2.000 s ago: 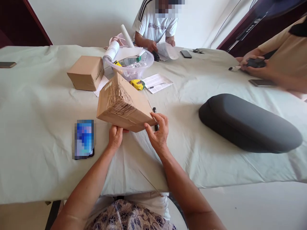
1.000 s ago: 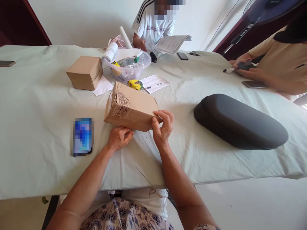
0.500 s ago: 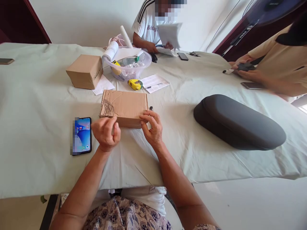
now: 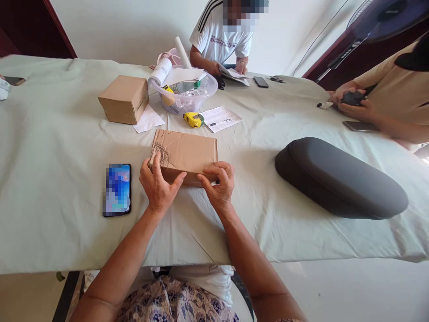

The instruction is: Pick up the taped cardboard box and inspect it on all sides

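Note:
A brown cardboard box [image 4: 189,150] lies in front of me, with a scribble of dark lines near the left of its top. My left hand [image 4: 159,183] grips its left front part, the thumb along the front face and the fingers spread over the left end. At the right front corner, my right hand [image 4: 219,183] has its fingers bent on the box and its thumb against the front. A small dark object [image 4: 216,182], mostly hidden, shows by the right fingers. Left of the box lies a phone [image 4: 117,190] with a lit screen.
Beyond are another cardboard box [image 4: 122,100], a plastic basin [image 4: 211,89] of bottles and rolls, a yellow tape measure [image 4: 193,119], and a paper sheet [image 4: 231,117] with a pen. A long dark padded seat [image 4: 342,179] lies right. Two people sit around the table.
My left hand has opened from a curled shape and spread onto the box. The box has shifted slightly right and nearer. The person opposite has lowered the papers.

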Motion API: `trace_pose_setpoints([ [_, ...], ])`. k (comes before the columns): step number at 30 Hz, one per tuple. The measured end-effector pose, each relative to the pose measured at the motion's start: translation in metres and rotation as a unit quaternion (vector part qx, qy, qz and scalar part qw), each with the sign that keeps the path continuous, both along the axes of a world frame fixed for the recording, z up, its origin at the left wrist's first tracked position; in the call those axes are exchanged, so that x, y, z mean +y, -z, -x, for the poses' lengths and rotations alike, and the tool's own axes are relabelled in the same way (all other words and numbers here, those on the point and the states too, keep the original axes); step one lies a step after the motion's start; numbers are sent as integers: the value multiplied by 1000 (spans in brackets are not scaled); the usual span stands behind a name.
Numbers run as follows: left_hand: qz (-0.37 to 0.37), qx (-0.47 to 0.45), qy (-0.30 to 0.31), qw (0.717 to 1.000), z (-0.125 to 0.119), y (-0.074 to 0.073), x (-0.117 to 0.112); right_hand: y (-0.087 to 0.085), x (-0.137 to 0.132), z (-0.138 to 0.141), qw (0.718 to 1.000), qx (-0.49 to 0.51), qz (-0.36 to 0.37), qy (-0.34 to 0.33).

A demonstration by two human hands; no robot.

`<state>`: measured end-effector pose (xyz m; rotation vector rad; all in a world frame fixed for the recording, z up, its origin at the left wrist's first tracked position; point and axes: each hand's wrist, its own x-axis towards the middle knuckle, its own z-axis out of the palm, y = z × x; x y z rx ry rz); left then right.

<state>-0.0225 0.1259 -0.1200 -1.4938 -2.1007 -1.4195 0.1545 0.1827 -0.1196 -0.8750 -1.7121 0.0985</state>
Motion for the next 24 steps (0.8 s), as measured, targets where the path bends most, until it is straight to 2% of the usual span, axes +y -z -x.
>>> trace_pose_setpoints([
  [5,38,4,-15,999,-5,0,-3,1,-4,5,1000,-4,-1,19],
  [11,21,3,-11,1000,-10,0,-4,2,-8,10,999,5,14,50],
  [18,12,-21,18,1000,-8,4,-2,3,-1,5,998,53,15,-2],
  [21,4,-36,22,999,-4,6,0,4,4,2,993,103,46,-19],
  [24,-17,-54,33,998,-1,8,2,7,9,0,979,166,114,-23],
])
